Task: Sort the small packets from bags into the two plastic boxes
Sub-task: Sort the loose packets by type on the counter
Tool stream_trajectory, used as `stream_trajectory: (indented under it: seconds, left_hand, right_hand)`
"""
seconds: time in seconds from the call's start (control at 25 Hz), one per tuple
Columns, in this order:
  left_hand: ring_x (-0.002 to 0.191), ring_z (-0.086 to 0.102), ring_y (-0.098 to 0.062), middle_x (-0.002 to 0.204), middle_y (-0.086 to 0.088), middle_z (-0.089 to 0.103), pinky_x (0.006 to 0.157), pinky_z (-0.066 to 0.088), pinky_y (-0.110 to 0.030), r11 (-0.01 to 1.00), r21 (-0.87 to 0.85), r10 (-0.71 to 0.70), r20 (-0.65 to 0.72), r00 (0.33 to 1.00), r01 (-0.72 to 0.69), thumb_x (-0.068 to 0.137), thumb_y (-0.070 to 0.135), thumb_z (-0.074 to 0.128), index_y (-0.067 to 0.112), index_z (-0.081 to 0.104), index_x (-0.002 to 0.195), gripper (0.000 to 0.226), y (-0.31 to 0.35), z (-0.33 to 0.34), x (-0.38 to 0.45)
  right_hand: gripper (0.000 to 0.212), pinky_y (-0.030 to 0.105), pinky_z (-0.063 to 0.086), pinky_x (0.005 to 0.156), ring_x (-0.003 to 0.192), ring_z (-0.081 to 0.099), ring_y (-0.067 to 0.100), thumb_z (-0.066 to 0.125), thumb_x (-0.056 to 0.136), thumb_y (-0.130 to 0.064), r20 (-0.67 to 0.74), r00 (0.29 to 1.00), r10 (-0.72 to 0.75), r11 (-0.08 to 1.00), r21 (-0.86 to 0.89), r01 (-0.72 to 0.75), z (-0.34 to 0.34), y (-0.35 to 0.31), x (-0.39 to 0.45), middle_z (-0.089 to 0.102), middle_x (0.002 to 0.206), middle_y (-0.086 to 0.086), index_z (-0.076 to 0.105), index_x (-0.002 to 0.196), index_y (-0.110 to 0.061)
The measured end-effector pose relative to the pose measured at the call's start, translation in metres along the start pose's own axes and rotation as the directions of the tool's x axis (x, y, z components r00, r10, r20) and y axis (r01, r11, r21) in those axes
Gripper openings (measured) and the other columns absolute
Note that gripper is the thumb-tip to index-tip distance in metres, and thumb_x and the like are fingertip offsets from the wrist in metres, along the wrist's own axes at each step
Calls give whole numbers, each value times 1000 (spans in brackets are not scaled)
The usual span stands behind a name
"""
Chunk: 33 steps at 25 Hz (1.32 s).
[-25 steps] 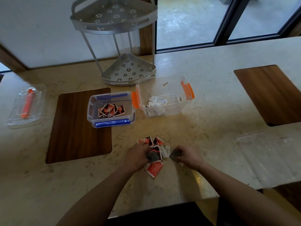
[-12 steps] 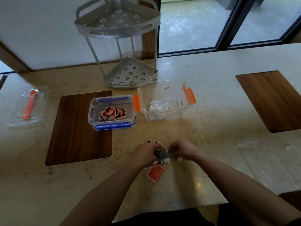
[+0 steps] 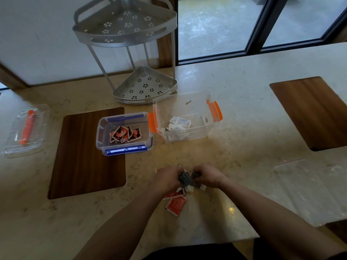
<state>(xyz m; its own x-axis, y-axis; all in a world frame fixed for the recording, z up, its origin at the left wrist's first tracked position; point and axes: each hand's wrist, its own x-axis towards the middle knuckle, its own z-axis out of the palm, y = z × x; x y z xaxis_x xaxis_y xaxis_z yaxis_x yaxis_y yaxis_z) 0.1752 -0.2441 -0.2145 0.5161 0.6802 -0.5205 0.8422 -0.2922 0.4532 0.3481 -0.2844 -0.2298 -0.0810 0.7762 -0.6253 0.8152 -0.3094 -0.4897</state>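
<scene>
A pale stone table (image 3: 244,102) stands by a white wall and big dark-framed glass doors. Two brown wooden panels are set into the table top, one on the left (image 3: 84,156) and one on the right (image 3: 315,113).

At the near edge, both hands are down on a small pile of packets (image 3: 176,203). The left hand (image 3: 165,178) and the right hand (image 3: 206,175) are close together. Each has its fingers curled round a dark little packet (image 3: 185,179) between them. More packets peek out from under the hands. One red packet lies flat just below the pile, closest to the person.

Farther back sit the two plastic boxes, side by side and almost touching. The box with blue clips (image 3: 124,133) is on the left, partly on the left wooden panel. It has red and black packets (image 3: 124,134) inside. The box with orange clips (image 3: 187,119) is on the right. It has white packets (image 3: 178,123) inside.

Behind the boxes stands a grey metal corner rack (image 3: 131,53) with two shelves that have flower-shaped holes.

Far to the left lies a clear lid (image 3: 26,130) with an orange strip on it. To the right, near the table's edge, lies a flat clear plastic bag (image 3: 309,190).
</scene>
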Motion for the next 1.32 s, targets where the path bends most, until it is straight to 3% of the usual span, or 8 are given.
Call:
stream_trajectory:
  seconds: [0.2,0.4,0.52,0.64,0.76,1.0,1.2,1.32]
  left_hand:
    - [92,62,-15,104,3,67,82,55,-41,999,-44,-7,60,998,10,80,25,73,26,65,107,28,-2,-3,5]
    - [93,62,-11,111,8,66,79,55,-36,998,-62,22,65,998,-18,78,25,74,33,63,115,40,-5,-5,10]
    - [85,58,-6,109,7,67,66,47,-24,999,-18,40,119,992,-38,78,24,75,35,62,116,42,-5,-3,12]
    - [86,56,-8,110,4,66,67,43,-24,1000,14,17,170,985,-20,78,22,75,32,61,119,45,-5,-3,16]
    - [90,58,-12,110,1,65,68,47,-27,996,82,2,209,978,-20,78,19,74,28,61,120,45,2,-5,17]
    - [99,60,-28,104,-9,66,91,44,-45,906,405,86,112,990,-125,83,22,67,15,64,108,27,18,10,5]
    - [97,61,-23,104,-5,65,88,51,-44,943,319,45,164,985,-97,82,22,68,20,62,108,27,19,2,4]
    - [94,62,-18,106,-4,65,82,56,-37,983,179,-23,266,964,-26,80,20,74,20,63,109,32,17,-6,5]
  right_hand:
    - [10,22,46,66,78,59,9,67,85,-22,7,1000,20,1000,24,-20,-5,4,1,60,80,-11,60,82,-27]
    - [12,24,50,69,80,61,9,68,84,-27,11,996,93,995,38,-93,-12,9,-2,63,84,-9,58,80,-31]
    - [8,23,53,66,78,63,9,67,85,-28,0,984,178,984,15,-178,-17,22,-12,64,84,-7,60,82,-28]
    - [14,22,51,48,69,62,12,64,88,-29,23,947,319,947,12,-320,-26,45,-31,64,85,-1,64,97,-19]
    - [19,20,49,45,76,62,14,65,88,-27,72,911,405,912,42,-408,-34,62,-47,63,95,2,62,104,-17]
    - [29,20,46,41,67,57,12,70,85,-20,-50,944,327,945,48,-324,-21,54,-41,57,94,2,57,110,-16]
    - [19,20,43,47,65,57,8,70,84,-33,-65,958,278,960,16,-278,-16,52,-37,61,88,-3,58,95,-25]
    - [23,19,45,42,56,59,8,67,86,-36,-1,965,262,965,37,-261,-18,53,-39,65,81,-4,62,104,-23]
